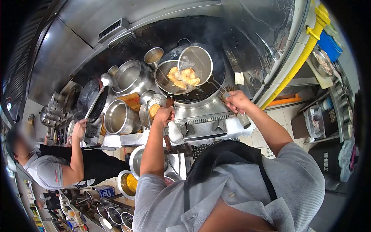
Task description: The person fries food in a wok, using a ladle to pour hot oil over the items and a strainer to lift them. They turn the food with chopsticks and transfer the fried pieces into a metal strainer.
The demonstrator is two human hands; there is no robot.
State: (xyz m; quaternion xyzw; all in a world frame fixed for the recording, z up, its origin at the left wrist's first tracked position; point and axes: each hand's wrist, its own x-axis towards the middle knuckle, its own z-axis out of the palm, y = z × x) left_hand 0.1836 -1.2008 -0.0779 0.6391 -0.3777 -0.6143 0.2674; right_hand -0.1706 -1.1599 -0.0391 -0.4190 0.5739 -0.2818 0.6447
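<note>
In the head view, the left hand (165, 115) grips a brown wooden handle (170, 101), apparently the lower round wire-mesh strainer's (163, 80); the right hand (239, 101) grips the upper round wire-mesh strainer's (201, 57) handle. Golden fried pieces (177, 79) lie where both overlap, over the dark round wok (208, 92). Keeping the rims together should stop spills.

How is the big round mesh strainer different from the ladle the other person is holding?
The mesh strainer has a see-through net, but the ladle has a shiny bowl with no holes showing.
The strainer's round part is wide, while the ladle's is much smaller.
The strainer is in the wearer's right hand; the ladle is in the co-worker's hand.
Both have a rounded end and a handle.
</note>
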